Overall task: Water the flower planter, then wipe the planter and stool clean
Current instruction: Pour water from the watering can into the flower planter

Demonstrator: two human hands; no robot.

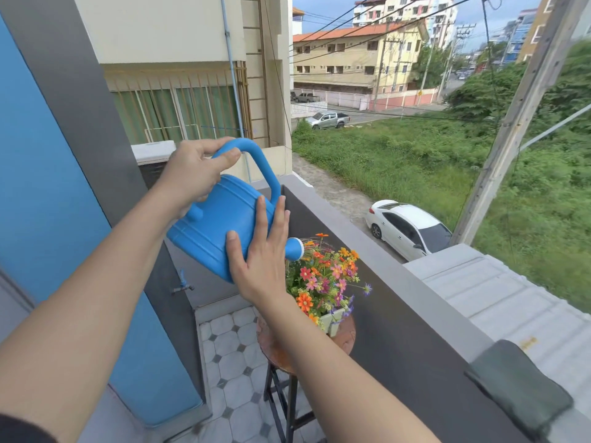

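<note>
Fingers (209,148) of my left hand (192,174) are curled round the looped handle (263,166) of the blue watering can (220,219), thumb pressed on its top, so that hand is clamped on the can. My right hand (259,260) lies flat against the can's lower side, its fingers (263,215) straight and slightly apart, steadying the body rather than gripping it. I hold the can in the air, tipped forward and down, and its blue and white sprinkler head (295,248) hangs just over the top of the flowers (326,276); whether water is coming out I cannot tell. The flowers, orange, pink and purple, stand in a small white planter (331,321), and the planter sits on the round brown seat of a stool (273,348) with dark legs, close against the dark grey balcony wall (399,330). Part of the stool's seat is hidden behind my right forearm. The stool stands on a floor of pale tiles (230,346) with small dark squares. A folded green cloth (518,385) lies on top of the wall's ledge, well to the right of the planter. To my left is a blue wall panel (48,203), with a small tap (183,284) beyond it. Below the balcony a white car (409,231) is parked beside grass.
</note>
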